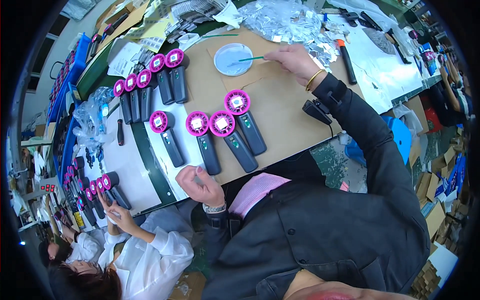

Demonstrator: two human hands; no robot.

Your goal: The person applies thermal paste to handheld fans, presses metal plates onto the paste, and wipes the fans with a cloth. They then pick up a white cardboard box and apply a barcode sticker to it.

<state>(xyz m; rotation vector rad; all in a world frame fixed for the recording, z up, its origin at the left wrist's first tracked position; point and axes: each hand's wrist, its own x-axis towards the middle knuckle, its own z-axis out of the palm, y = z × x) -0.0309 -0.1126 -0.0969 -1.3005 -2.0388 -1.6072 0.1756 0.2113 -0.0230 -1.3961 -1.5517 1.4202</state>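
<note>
In my right hand (294, 61) I pinch a thin green stick (251, 59). Its tip is in a shallow round dish (230, 73) that holds a pale, whitish substance. My left hand (201, 186) is held at the table's near edge, its fingers curled in with nothing seen in them. Just beyond it lie handheld fans with pink rims and dark grey handles: one fan (209, 154) closest, two more (234, 145) (251, 131) beside it. A separate fan (172, 149) lies to their left. White squares sit on the fans' hubs; green parts show on several handles.
More fans (178, 84) stand grouped at the far left. A screwdriver (120, 133), an orange-and-black tool (346, 61) and heaped clear plastic bags (280, 20) lie about the cardboard-covered table (295, 120). A co-worker's hand (119, 216) touches fans at left. A blue stool (400, 135) stands at right.
</note>
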